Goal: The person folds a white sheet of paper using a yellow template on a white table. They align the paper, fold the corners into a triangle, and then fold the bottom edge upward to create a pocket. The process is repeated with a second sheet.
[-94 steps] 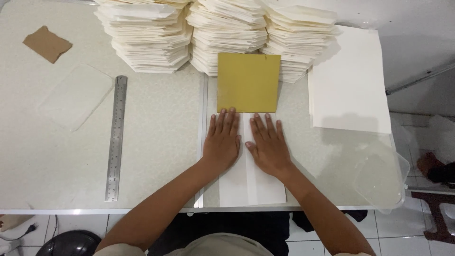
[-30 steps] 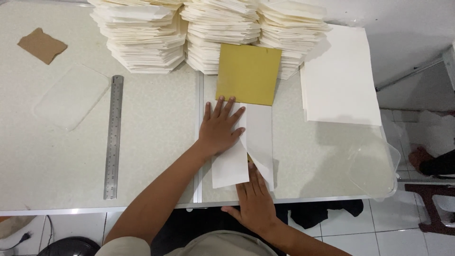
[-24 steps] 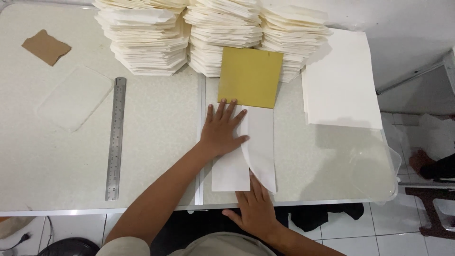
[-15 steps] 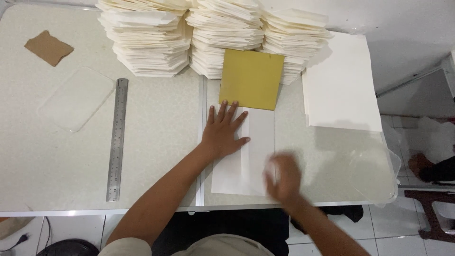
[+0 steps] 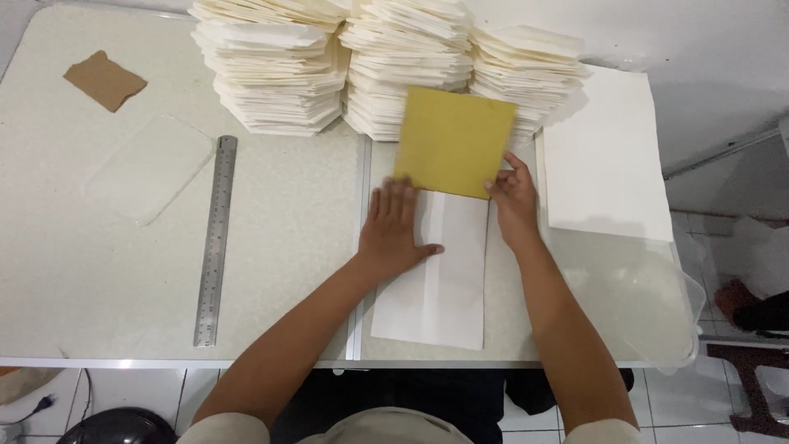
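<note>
White folded paper [image 5: 436,279] lay on the tabletop [image 5: 279,247]; left hand [image 5: 394,234] pressed it flat, fingers spread; right hand [image 5: 514,197] pinched the yellow card [image 5: 452,140].

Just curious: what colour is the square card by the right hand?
Mustard yellow square card, plain, in the head view.

It looks like a small paper-folding workshop: tall stacks of folded cream paper [image 5: 394,62] and a steel ruler [image 5: 215,238] lie on a white desk [image 5: 279,247] above a tiled floor [image 5: 715,411].
</note>
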